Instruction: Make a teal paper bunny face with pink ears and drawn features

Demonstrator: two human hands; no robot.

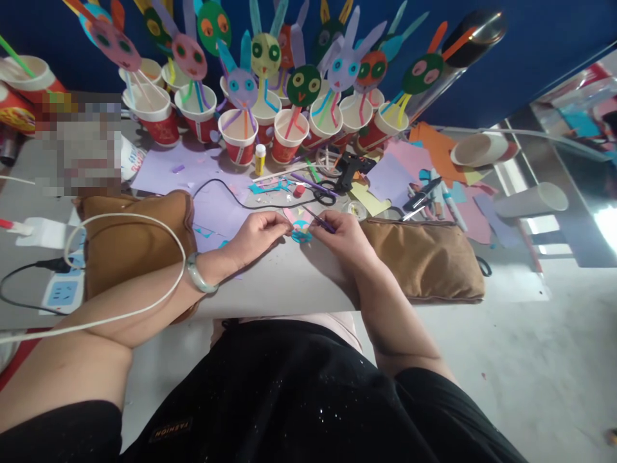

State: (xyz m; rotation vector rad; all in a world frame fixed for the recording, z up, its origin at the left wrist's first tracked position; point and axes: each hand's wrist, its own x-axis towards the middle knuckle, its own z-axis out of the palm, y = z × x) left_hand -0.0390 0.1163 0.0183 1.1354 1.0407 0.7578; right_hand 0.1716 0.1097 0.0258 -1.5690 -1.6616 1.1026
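Close to the table's front edge, my left hand (263, 233) is closed in a pinch at the left side of a small paper piece (301, 225) in pink and blue. Opposite it, my right hand (346, 239) is closed around a slim dark purple pen-like tool (324, 222), its thin end pointing up and left over the paper. The tool's exact kind is too small to tell. A round blue bit (301, 236) lies between the fingertips. Just beyond the hands are a red cap (299, 191) and blue paper scraps (270, 188).
Red-and-white paper cups (238, 149) with rabbit-faced paper figures line the back. A glue stick (260, 159) and a black glue gun (354, 170) stand before them. Brown cushions (137, 247) flank both arms. A white cable (159, 222) loops over my left forearm. Coloured paper and markers lie right.
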